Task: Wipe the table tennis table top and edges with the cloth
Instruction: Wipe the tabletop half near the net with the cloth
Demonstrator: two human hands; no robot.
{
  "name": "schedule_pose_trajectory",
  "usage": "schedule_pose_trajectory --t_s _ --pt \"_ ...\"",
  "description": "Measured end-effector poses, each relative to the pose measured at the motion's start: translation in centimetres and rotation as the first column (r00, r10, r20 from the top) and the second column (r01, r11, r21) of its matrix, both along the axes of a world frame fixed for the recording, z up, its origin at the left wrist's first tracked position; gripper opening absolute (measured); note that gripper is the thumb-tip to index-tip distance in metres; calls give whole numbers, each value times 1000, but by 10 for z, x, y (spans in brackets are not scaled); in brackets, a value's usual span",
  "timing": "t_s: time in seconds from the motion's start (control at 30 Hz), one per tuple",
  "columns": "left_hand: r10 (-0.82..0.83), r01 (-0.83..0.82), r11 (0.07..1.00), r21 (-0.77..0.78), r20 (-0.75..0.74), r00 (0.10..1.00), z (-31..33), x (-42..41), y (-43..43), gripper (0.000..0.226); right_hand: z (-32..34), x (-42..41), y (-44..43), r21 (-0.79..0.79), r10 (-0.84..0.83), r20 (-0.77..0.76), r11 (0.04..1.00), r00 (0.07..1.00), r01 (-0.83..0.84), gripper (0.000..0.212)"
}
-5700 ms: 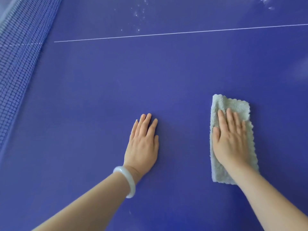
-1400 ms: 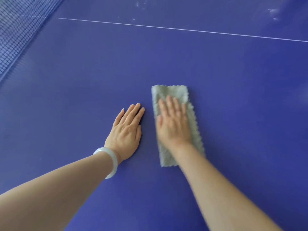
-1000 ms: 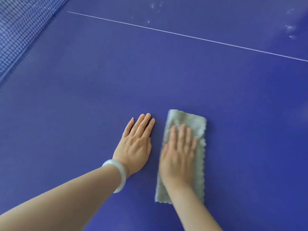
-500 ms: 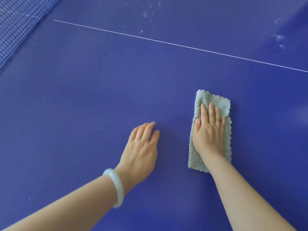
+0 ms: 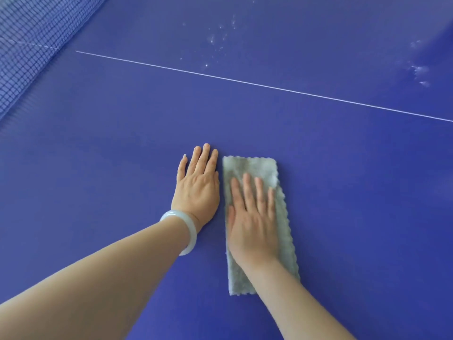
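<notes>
A folded pale grey-green cloth (image 5: 255, 168) lies flat on the blue table tennis table top (image 5: 98, 168). My right hand (image 5: 252, 217) presses on it with straight fingers, covering its middle. My left hand (image 5: 198, 185) rests flat on the bare table just left of the cloth, almost touching its edge; a pale bangle sits on that wrist.
The net (image 5: 29, 45) runs along the upper left. A thin white line (image 5: 269, 87) crosses the table beyond my hands. White specks (image 5: 218, 42) lie past the line, and more smudges (image 5: 420, 72) sit at the far right.
The cloth and my right hand have slid left, back beside my left hand. My left hand has settled flat on the table again.
</notes>
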State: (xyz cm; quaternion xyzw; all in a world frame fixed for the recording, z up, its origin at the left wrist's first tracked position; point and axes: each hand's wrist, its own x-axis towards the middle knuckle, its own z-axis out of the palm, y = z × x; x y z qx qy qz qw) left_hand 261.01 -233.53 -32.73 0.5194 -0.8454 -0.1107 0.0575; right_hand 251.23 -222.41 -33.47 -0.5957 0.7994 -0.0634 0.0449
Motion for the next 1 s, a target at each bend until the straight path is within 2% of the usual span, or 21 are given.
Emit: schedule_pose_trajectory --t_s 0.1,0.17,0.23,0.33,0.4,0.47,0.63,0.7,0.77,0.83,0.9,0.93,1.0 --pt "17 -17 1000 2 -18 1000 0 -1 2 55 1 -21 -58 12 132 65 991 989 -133 55" --pt "22 -22 1000 -14 -11 1000 -2 -1 0 55 2 -57 -84 46 162 60 985 985 -165 55" --pt "25 -26 999 -20 -12 1000 -4 -1 1 55 3 -104 -87 87 56 33 994 998 -59 55" --pt "34 -34 999 -16 -35 999 -5 -1 1 56 9 -156 -45 114 -208 -16 971 978 209 57" --pt "38 -39 999 -19 -41 998 -5 -1 1 56 13 -146 -11 97 -323 -20 941 946 324 64" --pt "38 -39 999 -18 -33 999 -5 -1 2 56 13 -105 6 85 -345 -6 935 939 344 64" --pt "29 -29 999 -22 -35 999 -2 -1 1 55 7 -28 -64 16 7 19 1000 1000 -7 62" --pt "38 -39 999 -22 -40 998 0 -1 1 54 3 -35 -111 46 151 53 987 987 -153 58" --pt "33 -33 999 -25 -30 999 0 -1 1 55 3 -66 -143 65 225 41 972 974 -227 57" --pt "31 -31 999 -26 -24 999 -1 -2 2 56 2 -117 -153 71 133 -8 989 991 -132 55" --pt "29 -30 999 -23 -20 999 -3 -3 3 57 3 -168 -132 73 -116 -1 991 993 116 55" --pt "28 -28 999 -22 -21 999 -4 -3 3 57 5 -183 -115 74 -238 24 969 971 236 55" --pt "30 -30 999 -28 -21 999 -5 -4 2 57 6 -178 -79 41 -378 26 925 925 377 55"
